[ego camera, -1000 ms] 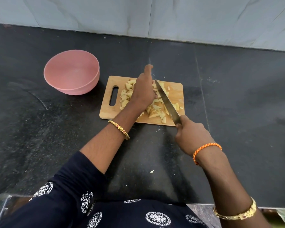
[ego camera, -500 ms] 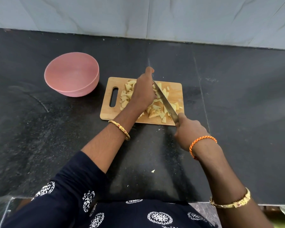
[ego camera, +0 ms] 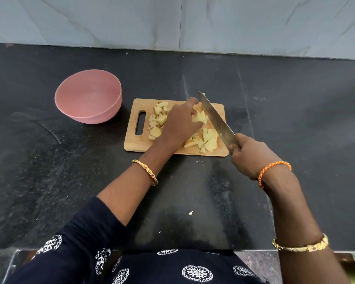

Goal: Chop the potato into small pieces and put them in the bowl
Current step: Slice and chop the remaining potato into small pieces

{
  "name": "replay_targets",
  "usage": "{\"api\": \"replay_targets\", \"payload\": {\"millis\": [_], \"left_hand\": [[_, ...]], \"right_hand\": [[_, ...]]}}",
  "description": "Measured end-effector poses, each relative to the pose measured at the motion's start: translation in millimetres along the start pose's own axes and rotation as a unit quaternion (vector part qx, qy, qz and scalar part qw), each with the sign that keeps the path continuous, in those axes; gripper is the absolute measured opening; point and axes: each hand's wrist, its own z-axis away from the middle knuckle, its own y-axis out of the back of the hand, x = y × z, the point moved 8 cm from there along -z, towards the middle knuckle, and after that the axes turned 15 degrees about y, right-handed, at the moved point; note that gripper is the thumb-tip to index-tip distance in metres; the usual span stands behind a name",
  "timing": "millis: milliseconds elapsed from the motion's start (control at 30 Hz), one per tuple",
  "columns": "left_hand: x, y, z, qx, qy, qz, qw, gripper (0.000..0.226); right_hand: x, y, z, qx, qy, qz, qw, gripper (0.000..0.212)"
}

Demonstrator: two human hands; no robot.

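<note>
Head view, listed nearest first. Dark sleeve with white round motifs (ego camera: 78,238), lower left, on the left arm. Small pale scrap (ego camera: 190,212), alone on the black counter (ego camera: 49,171) between the two forearms. Gold bangle (ego camera: 300,245) on the right forearm; orange braided band (ego camera: 273,171) at the right wrist; gold bangle (ego camera: 146,171) at the left wrist. Right hand (ego camera: 248,156): fingers clenched round the handle of the knife (ego camera: 216,118), blade slanting up and away over the right part of the board, tip past its far edge. Left hand (ego camera: 182,124): over the middle of the wooden cutting board (ego camera: 135,144), fingers curled onto a clump of potato pieces (ego camera: 208,138) beside the blade; whether it pinches them or only presses them, I cannot tell. Potato pieces lie in two groups on the board, either side of the left hand. Pink bowl (ego camera: 88,97): on the counter, left of the board and apart from it, no pieces visible inside. Grey tiled wall (ego camera: 172,21) at the far edge.
</note>
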Motion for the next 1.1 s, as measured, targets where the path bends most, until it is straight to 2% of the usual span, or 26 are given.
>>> {"api": "replay_targets", "payload": {"millis": [167,333,500,633,733,833,967,1100], "left_hand": [[0.5,-2.9,-0.3,0.032,-0.002,-0.025,0.999,0.044],[1.4,-1.2,-4.4,0.029,0.001,-0.027,0.999,0.045],[1.8,-1.7,-4.3,0.022,-0.012,-0.009,1.0,0.042],[4.2,-1.0,-3.9,0.036,-0.016,-0.014,0.999,0.036],[7.7,-0.3,-4.1,0.038,-0.023,-0.027,0.999,0.033],[8.5,1.5,-8.8,0.017,-0.027,-0.04,0.999,0.03],[17.1,12.0,-18.2,0.037,-0.048,-0.021,0.998,0.025],[28.4,-3.7,-33.0,0.013,-0.049,-0.099,0.994,0.033]], "right_hand": [[1.8,-6.6,-0.8,-0.017,-0.005,0.008,1.0,0.009],[5.2,-8.2,-6.4,-0.006,0.0,0.019,1.0,0.013],[4.7,-17.5,-12.9,-0.051,-0.012,0.009,0.999,0.018],[8.6,-19.3,-5.7,-0.077,-0.018,0.008,0.997,0.01],[15.4,-19.4,10.8,-0.081,-0.018,0.022,0.996,0.012],[20.0,-15.6,23.9,-0.06,-0.012,0.016,0.998,0.011],[26.8,-1.9,16.8,0.019,-0.003,-0.028,0.999,0.016],[33.1,3.4,1.1,0.067,-0.015,-0.084,0.994,0.02]]}}
